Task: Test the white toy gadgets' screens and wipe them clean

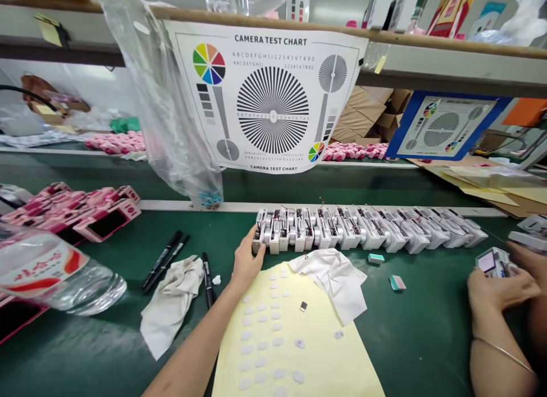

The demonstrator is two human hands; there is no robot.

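My left hand (247, 264) reaches forward from the bottom centre to the left end of a long row of white camera modules (367, 229) lying on the green belt. Its fingers are curled round the endmost module (260, 241), thumb at the side. Under my forearm lies a yellow sheet (316, 351) with several small clear stickers and one tiny dark chip (303, 306). A white cloth (335, 280) covers the sheet's far corner. My right hand is not in view.
At the right edge, a co-worker's two hands (498, 289) hold a small device (491, 262). Black markers (164, 260) and another cloth (171, 303) lie to the left, with a plastic bottle (51, 274) and pink cameras (85, 212). A test chart (271, 101) and a plastic bag (166, 123) hang from the shelf.
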